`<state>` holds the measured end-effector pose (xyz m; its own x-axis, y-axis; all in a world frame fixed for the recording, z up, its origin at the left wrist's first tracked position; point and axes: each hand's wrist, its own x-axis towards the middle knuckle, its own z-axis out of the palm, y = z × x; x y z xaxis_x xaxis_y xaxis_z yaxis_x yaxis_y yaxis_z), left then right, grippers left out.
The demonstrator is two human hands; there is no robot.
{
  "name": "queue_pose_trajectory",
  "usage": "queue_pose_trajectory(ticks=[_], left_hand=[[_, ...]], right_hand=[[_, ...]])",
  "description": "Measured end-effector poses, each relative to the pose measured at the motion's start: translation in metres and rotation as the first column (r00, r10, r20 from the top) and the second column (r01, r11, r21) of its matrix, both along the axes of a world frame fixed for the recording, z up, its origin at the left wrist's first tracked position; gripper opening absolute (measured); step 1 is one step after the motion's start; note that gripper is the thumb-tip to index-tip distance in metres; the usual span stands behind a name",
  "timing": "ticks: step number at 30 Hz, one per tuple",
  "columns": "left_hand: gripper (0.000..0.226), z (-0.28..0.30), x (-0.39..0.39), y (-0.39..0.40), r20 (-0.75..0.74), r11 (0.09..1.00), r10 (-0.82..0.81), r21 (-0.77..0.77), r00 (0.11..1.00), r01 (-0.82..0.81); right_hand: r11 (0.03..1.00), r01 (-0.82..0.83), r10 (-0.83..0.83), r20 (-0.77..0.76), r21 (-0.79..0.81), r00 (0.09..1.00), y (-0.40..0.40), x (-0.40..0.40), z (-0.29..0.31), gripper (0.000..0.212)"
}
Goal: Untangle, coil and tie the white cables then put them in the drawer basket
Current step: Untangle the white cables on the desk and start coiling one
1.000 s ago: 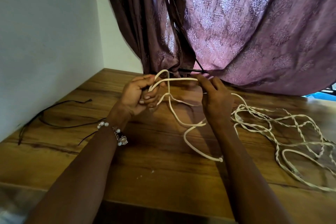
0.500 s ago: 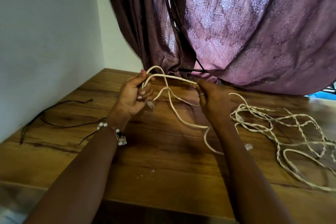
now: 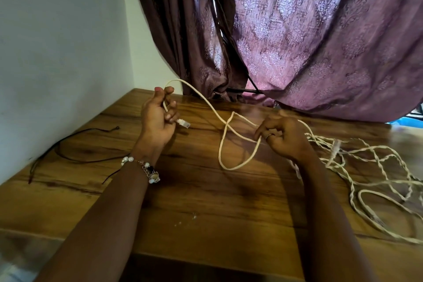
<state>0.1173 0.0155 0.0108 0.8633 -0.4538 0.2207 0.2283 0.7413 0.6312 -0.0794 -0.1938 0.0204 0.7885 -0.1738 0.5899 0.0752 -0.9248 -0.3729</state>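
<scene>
Left hand (image 3: 158, 119) curls around the white cable (image 3: 206, 103); right hand (image 3: 283, 136) pinches its loop.

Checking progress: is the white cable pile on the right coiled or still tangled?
Still tangled: the white cable pile sprawls in twisted, crossing loops on the wooden table.

We see a wooden table (image 3: 206, 213) with a smooth, faintly glossy grained finish. The white cables (image 3: 370, 167) look matt, with a braided, slightly rough sheath, and one ends in a clear plastic plug (image 3: 185, 123). The curtain (image 3: 320, 41) is patterned cloth with a soft sheen. The wall (image 3: 57, 52) is matt painted plaster.
</scene>
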Motion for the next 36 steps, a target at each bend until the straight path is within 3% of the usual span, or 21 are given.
queue_pose_trajectory(ticks=[3,7,10,13,16,18,21,23,25,30,33,36], left_hand=[[0.034,0.000,0.000,0.000,-0.007,1.000,-0.007,0.003,1.000,0.007],[0.035,0.004,-0.013,-0.005,0.054,0.994,-0.045,0.100,0.998,0.039],[0.033,0.009,-0.028,-0.009,0.209,0.979,-0.026,0.203,0.977,-0.017],[0.030,0.012,-0.040,-0.012,0.392,0.954,-0.029,0.285,0.919,-0.091],[0.027,0.013,-0.048,-0.016,0.484,0.948,-0.046,0.296,0.874,-0.114],[0.026,0.013,-0.052,-0.019,0.502,0.951,-0.060,0.292,0.863,-0.104],[0.028,0.012,-0.052,-0.022,0.523,0.958,-0.103,0.282,0.846,-0.058],[0.029,0.012,-0.050,-0.021,0.502,0.970,-0.151,0.240,0.852,0.031],[0.029,0.013,-0.046,-0.018,0.452,0.978,-0.199,0.148,0.869,0.147],[0.037,0.017,-0.036,-0.009,0.329,0.951,-0.296,0.018,0.896,0.308],[0.039,0.018,-0.035,-0.007,0.275,0.942,-0.327,0.013,0.904,0.336],[0.041,0.019,-0.037,-0.005,0.249,0.929,-0.359,0.003,0.900,0.370]], right_hand=[[0.996,-0.057,0.059,-0.031,0.064,0.998,0.000,-0.003,0.002,0.031],[0.997,-0.069,0.067,-0.054,-0.031,0.996,-0.001,0.003,0.003,0.040],[0.994,-0.060,0.068,0.089,-0.089,0.994,0.003,0.007,0.008,0.047],[0.993,-0.011,0.053,0.355,-0.119,0.933,0.018,0.007,0.019,0.049],[0.966,-0.185,0.075,0.492,0.179,0.867,0.039,0.010,0.022,0.052],[0.912,-0.285,0.167,0.367,0.295,0.915,0.052,0.024,0.014,0.048],[0.969,-0.096,0.091,0.031,0.228,0.995,0.070,0.055,-0.016,0.037],[0.965,0.026,-0.014,-0.047,0.262,0.999,0.077,0.068,-0.031,0.031],[0.948,0.121,-0.093,-0.108,0.293,0.990,0.078,0.073,-0.040,0.045],[0.920,0.364,-0.367,-0.001,0.147,0.930,0.055,0.068,-0.044,0.068],[0.871,0.485,-0.491,0.095,0.082,0.866,0.047,0.062,-0.039,0.060],[0.790,0.612,-0.613,-0.006,-0.045,0.790,0.044,0.060,-0.035,0.044]])
